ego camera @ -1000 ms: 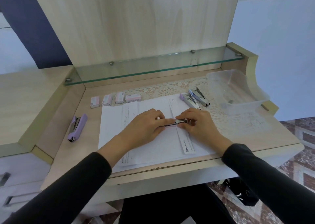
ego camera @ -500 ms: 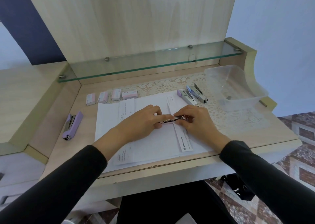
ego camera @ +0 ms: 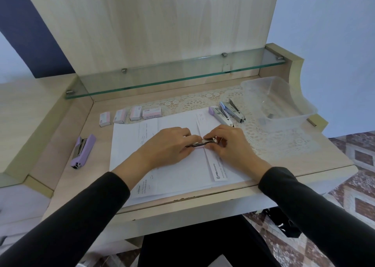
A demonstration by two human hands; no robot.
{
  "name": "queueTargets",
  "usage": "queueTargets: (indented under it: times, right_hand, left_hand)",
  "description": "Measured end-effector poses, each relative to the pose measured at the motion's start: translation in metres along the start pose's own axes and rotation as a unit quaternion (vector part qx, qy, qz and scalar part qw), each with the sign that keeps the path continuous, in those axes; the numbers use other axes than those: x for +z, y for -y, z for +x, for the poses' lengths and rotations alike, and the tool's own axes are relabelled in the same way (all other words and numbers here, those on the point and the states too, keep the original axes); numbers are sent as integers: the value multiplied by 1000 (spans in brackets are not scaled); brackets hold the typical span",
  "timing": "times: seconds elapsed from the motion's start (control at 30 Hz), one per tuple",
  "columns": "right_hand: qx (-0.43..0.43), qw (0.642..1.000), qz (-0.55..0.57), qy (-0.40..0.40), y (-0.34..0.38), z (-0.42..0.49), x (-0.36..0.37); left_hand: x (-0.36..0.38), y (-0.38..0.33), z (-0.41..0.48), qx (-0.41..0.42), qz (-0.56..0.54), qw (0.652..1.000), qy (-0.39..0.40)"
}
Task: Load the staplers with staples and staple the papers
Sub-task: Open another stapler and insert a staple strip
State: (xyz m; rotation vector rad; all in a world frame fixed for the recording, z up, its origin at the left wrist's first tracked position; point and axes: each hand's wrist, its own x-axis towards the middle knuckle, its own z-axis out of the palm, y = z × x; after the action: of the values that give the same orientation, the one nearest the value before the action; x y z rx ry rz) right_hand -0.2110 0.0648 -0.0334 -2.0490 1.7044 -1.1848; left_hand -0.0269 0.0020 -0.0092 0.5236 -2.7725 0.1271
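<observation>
Left hand (ego camera: 168,145): palm down, fingers curled round the near end of the held stapler (ego camera: 199,143), gripping it. Right hand (ego camera: 233,145) comes in from the other side, and we see its thumb and fingertips pinching the shiny metal end of the same stapler. The two hands meet at the stapler, low over the papers (ego camera: 176,171), about mid-desk. A bit of lilac shows under the metal strip. Fingers hide most of it, so we cannot tell if it touches the paper or if staples are inside.

Papers: white sheets overlapping, flat on the desk (ego camera: 60,155), their near edge close to the desk's front edge. A narrow printed strip (ego camera: 216,171) lies on top and runs under the hands.

Left of the papers and apart from them, we note a lilac stapler (ego camera: 83,151) lying on bare wood. Behind the papers there is a row of four staple boxes (ego camera: 135,113), side by side, the rightmost turned sideways.

At the far right corner of the papers, two more staplers (ego camera: 223,117) lie side by side with their metal tracks showing, on a lace mat (ego camera: 284,145). The lilac-tipped one sits just beside the paper's corner.

Right of those is a clear plastic tub (ego camera: 253,92) on the mat, with small grey bits inside too small to tell. A glass shelf (ego camera: 174,80) spans the back of the desk. Black sleeves (ego camera: 81,216) cover both forearms.
</observation>
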Motion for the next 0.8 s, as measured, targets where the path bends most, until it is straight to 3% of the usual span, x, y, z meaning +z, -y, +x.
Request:
queueTargets:
  times: [0.8]
  right_hand:
    - [-14,1000,2,6,1,1,0]
  left_hand:
    - [2,8,-3,18,2,1000,-11]
